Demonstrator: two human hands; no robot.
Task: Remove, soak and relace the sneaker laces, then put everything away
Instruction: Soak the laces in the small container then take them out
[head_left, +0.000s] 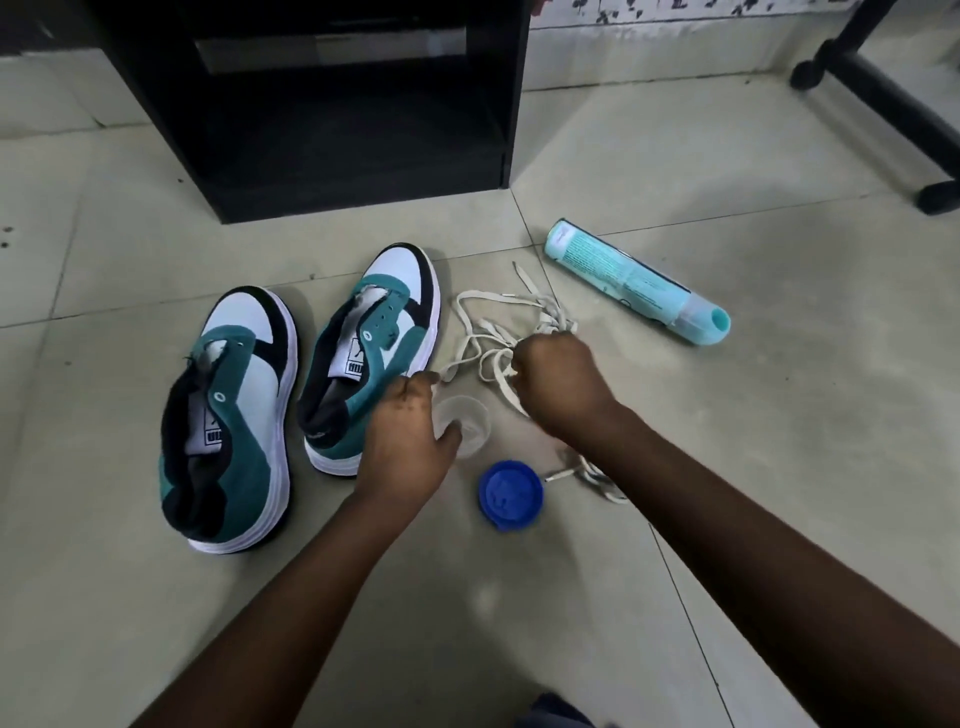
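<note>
Two hands: right hand (558, 376) clenches laces (480, 332) (bunched beneath), left hand (410, 436) grips cup (470, 421).

Unreadable fine print on the teal bottle (623, 278); nothing else legible.

You had two sneakers (228, 421) (371, 353), one lace tangle (493, 332), one clear cup (465, 421), one blue lid (510, 495), one teal bottle (636, 280).

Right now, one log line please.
laces out | right hand grips laces | left hand holds cup | lid off
</note>
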